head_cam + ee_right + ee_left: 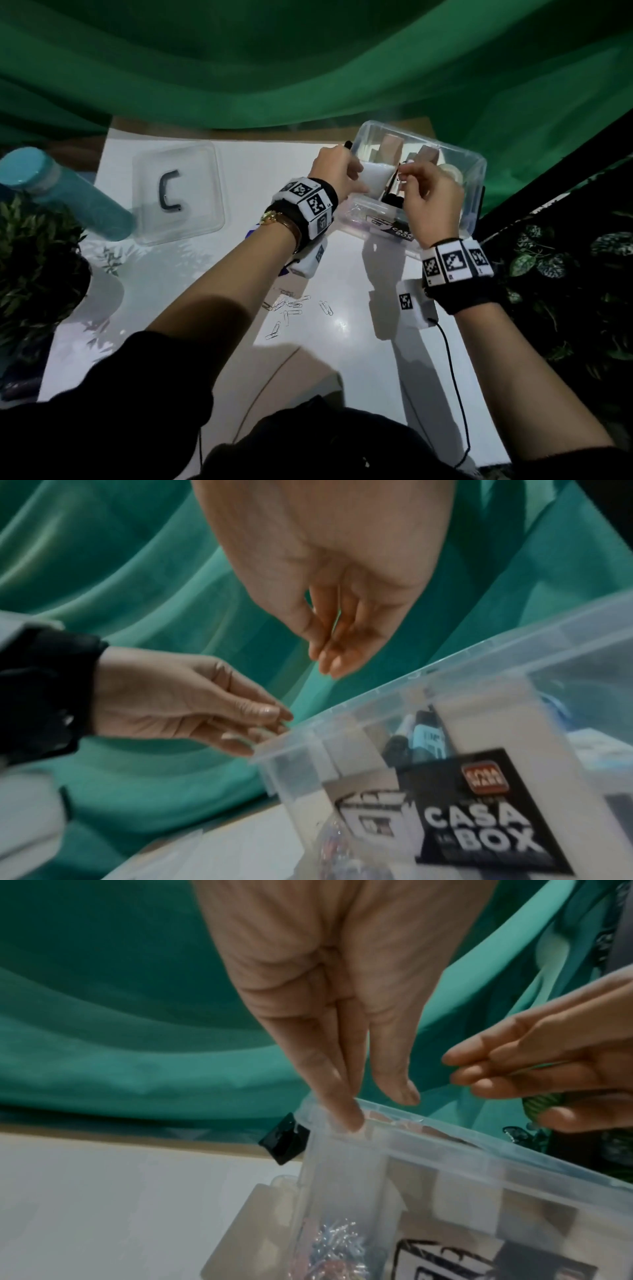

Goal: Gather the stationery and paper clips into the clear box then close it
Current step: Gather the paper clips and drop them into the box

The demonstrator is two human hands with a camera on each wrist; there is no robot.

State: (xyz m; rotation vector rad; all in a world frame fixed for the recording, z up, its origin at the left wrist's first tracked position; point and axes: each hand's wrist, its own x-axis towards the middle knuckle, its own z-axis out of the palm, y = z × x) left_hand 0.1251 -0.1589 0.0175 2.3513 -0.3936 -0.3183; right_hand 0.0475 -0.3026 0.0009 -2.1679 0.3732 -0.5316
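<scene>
The clear box (476, 161) stands open at the table's back right, with markers (421, 739), a tape roll (452, 170) and paper clips (339, 1234) inside. Its lid (191, 164) lies flat to the left, black handle up. Several loose paper clips (291, 306) lie on the table between my forearms. My left hand (337, 171) has straight fingers, and its fingertips (346, 1118) touch the box's left corner rim (479, 1150). My right hand (411, 174) hovers over the box with its fingertips (329, 666) drawn close together. Whether they hold anything is hidden.
A teal bottle (65, 195) lies at the far left beside a potted plant (37, 257). Dark leafy plants (565, 274) border the right edge. Green cloth (308, 68) hangs behind. A white tagged device (416, 305) on a cable hangs under my right wrist.
</scene>
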